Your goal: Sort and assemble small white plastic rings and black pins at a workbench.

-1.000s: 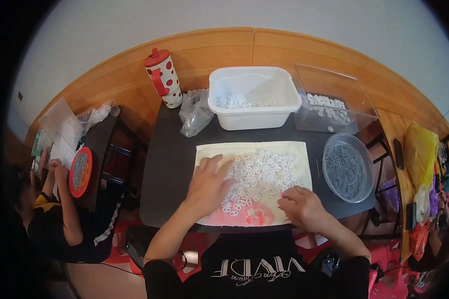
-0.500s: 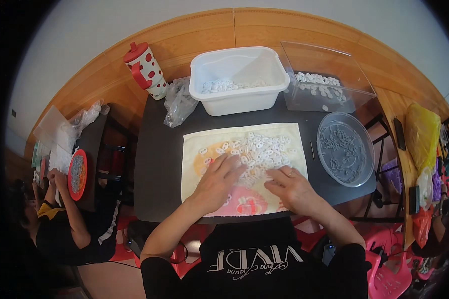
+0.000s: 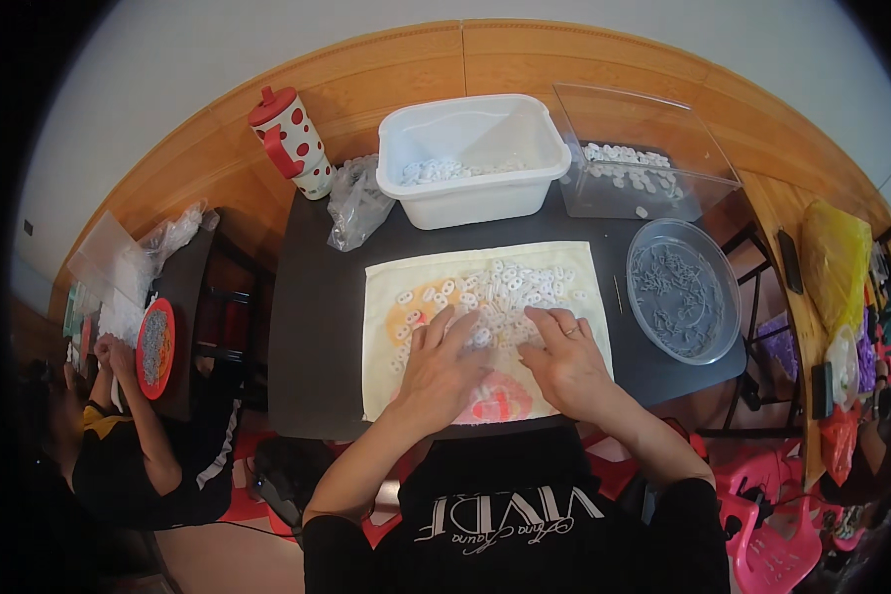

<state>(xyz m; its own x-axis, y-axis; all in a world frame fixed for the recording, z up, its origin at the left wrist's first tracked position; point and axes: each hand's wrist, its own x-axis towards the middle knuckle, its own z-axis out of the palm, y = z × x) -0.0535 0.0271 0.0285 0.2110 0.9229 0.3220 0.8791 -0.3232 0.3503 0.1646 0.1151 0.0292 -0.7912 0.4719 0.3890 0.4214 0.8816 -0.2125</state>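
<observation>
Both hands have drawn together over the middle of the cloth since half a second ago, when the right one lay further toward the near right corner; the table and its containers lie as they did.

Nearest, the left hand lies flat, fingers spread and pressing down on the cream cloth, palm over its orange print. It grips nothing; the open palm seems meant to rake or pin many pieces at once. The right hand is also loose and open, fingertips resting on the small white rings, which lie scattered over the far half of the cloth, from its middle to its far edge. The cloth covers the near middle of the dark table, probably to keep the rings from sliding or rolling.

At the right edge of the table stands a round clear dish of grey pieces, within the right hand's reach. Along the far edge sits a white tub with more white rings in its bottom, a clear lidded box at the far right corner, and a crumpled plastic bag to the tub's left. A red-spotted cup stands beyond the far left corner.

Off to the left, another person works over a red dish at a second table.
</observation>
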